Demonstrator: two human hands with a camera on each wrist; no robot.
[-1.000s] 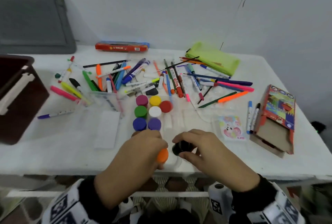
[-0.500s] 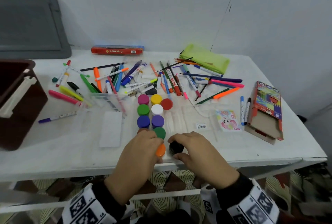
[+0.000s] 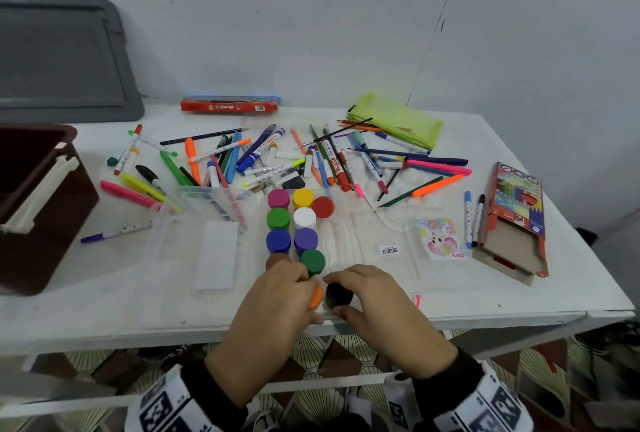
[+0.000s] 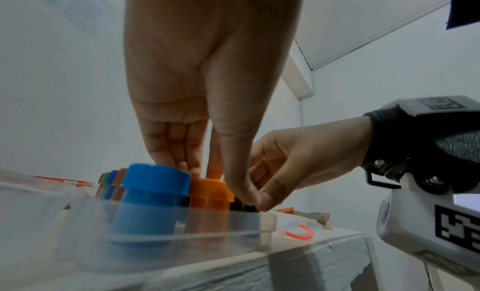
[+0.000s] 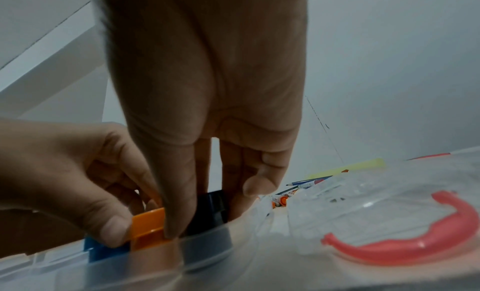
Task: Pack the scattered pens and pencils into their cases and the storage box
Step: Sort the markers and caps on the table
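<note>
Several paint jars with coloured lids stand in two rows in a clear plastic case [image 4: 78, 213] near the table's front edge. My left hand [image 3: 304, 296] pinches the orange jar [image 3: 316, 298] between thumb and fingers, and in the left wrist view that orange jar [image 4: 210, 192] stands beside a blue jar [image 4: 153, 184]. My right hand [image 3: 343, 296] grips the black jar [image 3: 335, 293] right next to it, thumb in front and fingers behind. In the right wrist view the black jar [image 5: 210, 205] sits down in the case. Scattered pens and pencils [image 3: 263, 154] lie across the back of the table.
A brown storage box [image 3: 41, 196] stands at the left edge. A lime pouch [image 3: 398, 120] and a red case [image 3: 230, 105] lie at the back. An open pencil carton [image 3: 516, 223] is at the right. A clear tub [image 3: 214, 196] sits left of the jars.
Both hands stay on the orange and black jars. My left hand has drawn back a little, uncovering the dark green jar behind it. The head view has shifted.
</note>
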